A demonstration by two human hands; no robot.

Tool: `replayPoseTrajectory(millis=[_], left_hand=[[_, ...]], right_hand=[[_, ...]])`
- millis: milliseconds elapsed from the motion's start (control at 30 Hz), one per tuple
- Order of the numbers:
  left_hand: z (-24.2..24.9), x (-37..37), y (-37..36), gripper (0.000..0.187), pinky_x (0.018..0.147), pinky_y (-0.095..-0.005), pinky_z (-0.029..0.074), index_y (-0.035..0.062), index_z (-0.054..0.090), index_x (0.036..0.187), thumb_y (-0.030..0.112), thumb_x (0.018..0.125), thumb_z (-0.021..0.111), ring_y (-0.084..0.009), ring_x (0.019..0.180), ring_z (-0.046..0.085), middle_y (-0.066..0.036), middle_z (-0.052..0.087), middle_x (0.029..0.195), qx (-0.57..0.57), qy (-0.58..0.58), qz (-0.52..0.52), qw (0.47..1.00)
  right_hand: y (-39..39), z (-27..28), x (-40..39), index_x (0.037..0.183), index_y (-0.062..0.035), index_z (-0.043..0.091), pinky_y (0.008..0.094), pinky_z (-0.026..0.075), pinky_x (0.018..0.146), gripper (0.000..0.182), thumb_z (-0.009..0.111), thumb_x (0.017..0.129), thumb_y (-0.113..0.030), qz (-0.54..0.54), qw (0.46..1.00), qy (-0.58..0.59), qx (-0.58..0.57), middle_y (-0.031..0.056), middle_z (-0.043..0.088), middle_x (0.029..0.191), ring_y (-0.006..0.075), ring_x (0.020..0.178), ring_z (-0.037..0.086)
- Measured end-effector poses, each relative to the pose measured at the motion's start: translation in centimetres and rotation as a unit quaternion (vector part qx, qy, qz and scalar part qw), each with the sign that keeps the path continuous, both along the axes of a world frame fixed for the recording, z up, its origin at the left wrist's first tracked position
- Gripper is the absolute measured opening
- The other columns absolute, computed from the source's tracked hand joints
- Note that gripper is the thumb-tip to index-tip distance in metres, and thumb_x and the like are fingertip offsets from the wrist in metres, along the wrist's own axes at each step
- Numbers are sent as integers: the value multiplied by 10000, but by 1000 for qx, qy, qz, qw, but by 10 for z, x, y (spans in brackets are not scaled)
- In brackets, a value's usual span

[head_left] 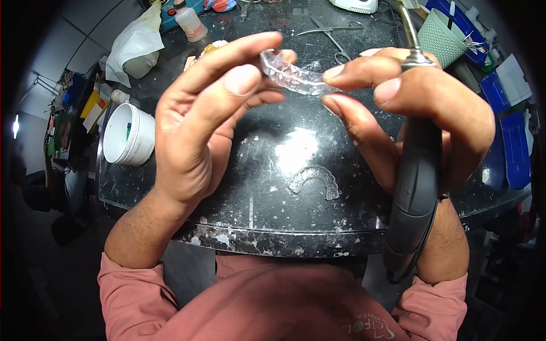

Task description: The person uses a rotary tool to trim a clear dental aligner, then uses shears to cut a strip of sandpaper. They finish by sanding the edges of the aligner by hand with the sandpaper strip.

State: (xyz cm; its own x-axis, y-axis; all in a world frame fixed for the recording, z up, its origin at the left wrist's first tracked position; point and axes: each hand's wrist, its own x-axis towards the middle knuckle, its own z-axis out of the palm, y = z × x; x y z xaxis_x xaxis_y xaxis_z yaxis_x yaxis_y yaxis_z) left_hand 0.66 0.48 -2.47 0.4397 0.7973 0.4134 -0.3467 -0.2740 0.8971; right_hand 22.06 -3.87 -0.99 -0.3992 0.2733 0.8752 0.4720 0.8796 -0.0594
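Observation:
A clear dental aligner (pixel 298 78) is held up between my two hands, above the black table. My left hand (pixel 196 113) pinches its left end between thumb and fingers. At its right end, the thumb and a finger of my right hand (pixel 432 102) grip it. That same hand also carries a black rotary handpiece (pixel 417 187), its metal nose pointing up and its cord hanging at the lower end. Below them, a second clear aligner (pixel 314 177) lies on the table with its arch toward the far side.
Metal scissors (pixel 329 35) lie beyond the hands. A white tub (pixel 142 133) stands at left, near a bottle with pink liquid (pixel 190 24) and a white cloth (pixel 135 42). At right are a pale green basket (pixel 439 38) and blue bins (pixel 515 150). The table's front edge (pixel 273 241) is paint-spotted.

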Motion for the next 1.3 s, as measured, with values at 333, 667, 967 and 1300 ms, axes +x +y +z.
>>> replayPoseTrajectory(millis=[333, 667, 967, 1300], left_hand=[[14, 2, -16, 597, 902, -327, 540, -76, 333, 1405, 198, 930, 569, -220, 1012, 649, -197, 638, 1109, -133, -7, -66, 989], [21, 2, -19, 639, 861, -313, 554, -68, 314, 1415, 333, 951, 495, -205, 946, 660, -170, 644, 1083, -173, 13, -65, 983], [1, -6, -11, 631, 917, -377, 550, -24, 240, 1458, 255, 949, 487, -242, 1078, 626, -195, 607, 1179, -147, -11, -22, 989], [7, -2, -17, 565, 987, -453, 510, 20, 219, 1472, 111, 970, 461, -339, 1235, 520, -241, 469, 1353, -122, -37, -13, 992]], right_hand=[[2, 2, 3, 1084, -64, 393, 368, 539, 693, 461, 722, 780, 46, -14, 998, -60, -13, 158, 659, 811, 250, 709, 677], [11, -26, -10, 1117, -82, 417, 387, 554, 719, 500, 741, 759, 50, 36, 991, 111, 58, 166, 683, 799, 246, 729, 690], [-4, -3, -1, 1129, -86, 412, 372, 551, 702, 525, 742, 749, 66, -4, 999, 13, -34, 170, 682, 812, 245, 737, 687], [-4, 0, 1, 1143, -90, 406, 354, 540, 669, 542, 743, 749, 69, -8, 999, 15, -29, 173, 679, 816, 245, 731, 683]])
